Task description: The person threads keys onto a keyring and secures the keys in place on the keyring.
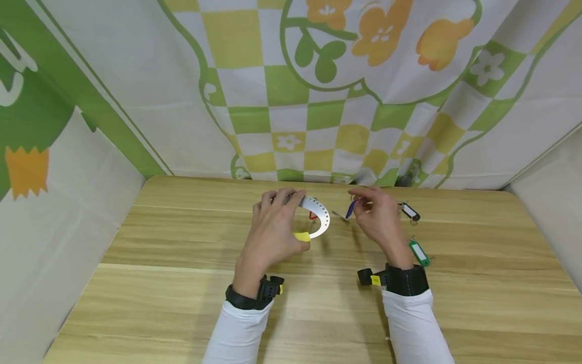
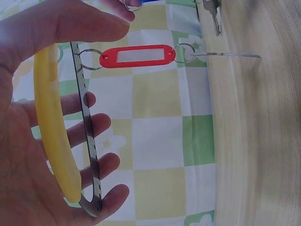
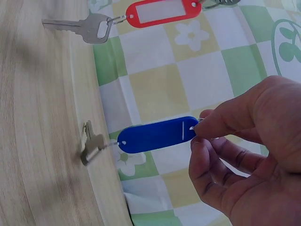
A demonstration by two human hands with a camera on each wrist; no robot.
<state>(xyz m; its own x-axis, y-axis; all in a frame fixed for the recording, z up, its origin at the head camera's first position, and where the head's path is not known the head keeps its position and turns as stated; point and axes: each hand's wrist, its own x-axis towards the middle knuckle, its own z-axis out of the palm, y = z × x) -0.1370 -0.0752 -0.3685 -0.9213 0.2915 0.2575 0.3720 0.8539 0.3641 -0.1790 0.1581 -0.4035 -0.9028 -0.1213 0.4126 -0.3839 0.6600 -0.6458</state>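
My left hand (image 1: 275,225) grips a curved metal key holder (image 1: 324,215) with a row of holes and a yellow handle (image 2: 54,122). From its metal strip hangs a red key tag (image 2: 137,56) by a ring, with a key (image 3: 84,28) dangling below. To the right, my right hand (image 1: 377,212) pinches a blue key tag (image 3: 157,135) at its ring end, between thumb and fingers. A second key (image 3: 91,143) hangs from the blue tag's other end. Blue tag and holder are apart, both held above the table.
On the wooden table (image 1: 173,293), a black key tag (image 1: 411,211) and a green key tag (image 1: 419,253) lie to the right, by the right hand and forearm. A patterned curtain (image 1: 286,116) hangs behind the table's far edge.
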